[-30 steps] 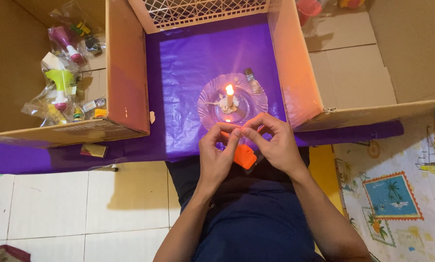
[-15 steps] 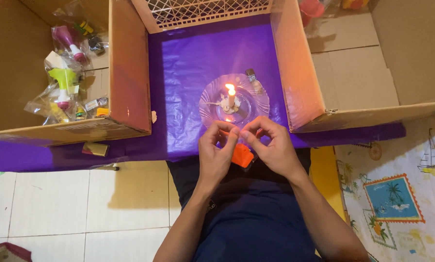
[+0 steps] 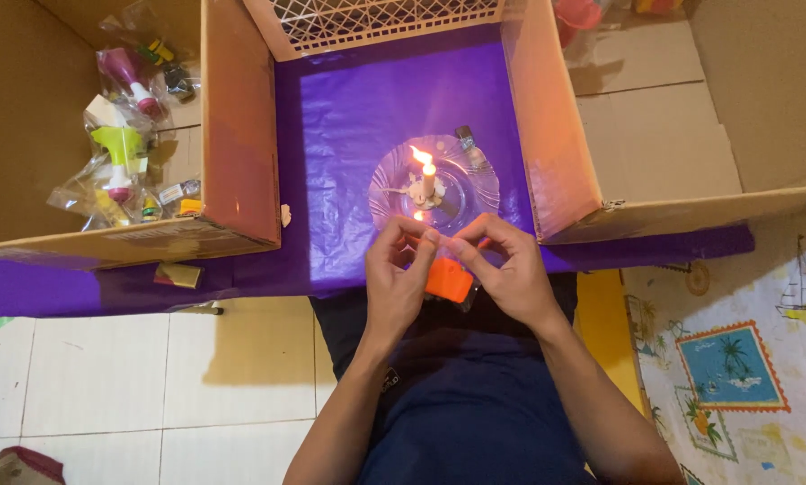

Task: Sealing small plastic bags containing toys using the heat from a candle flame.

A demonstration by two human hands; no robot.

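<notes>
A short white candle (image 3: 428, 178) burns on a clear glass plate (image 3: 478, 190) that rests on a purple sheet (image 3: 349, 135). My left hand (image 3: 401, 280) and my right hand (image 3: 504, 269) meet fingertip to fingertip just in front of the plate. Together they pinch a small clear packet with an orange piece (image 3: 449, 278) inside it, held close to the plate's near rim. A small orange glow shows at the packet's top edge near my fingertips. A small dark-capped bottle (image 3: 471, 148) lies on the plate's far right rim.
An open cardboard box (image 3: 241, 135) on the left holds several bagged toys (image 3: 120, 153). Another open cardboard box (image 3: 655, 135) stands on the right. A white lattice basket (image 3: 376, 18) sits behind the sheet. Tiled floor lies at lower left, a printed mat (image 3: 735, 359) at right.
Both hands have stayed together at the packet, shifted very slightly toward the plate. The candle flame flickers; nothing else has moved.
</notes>
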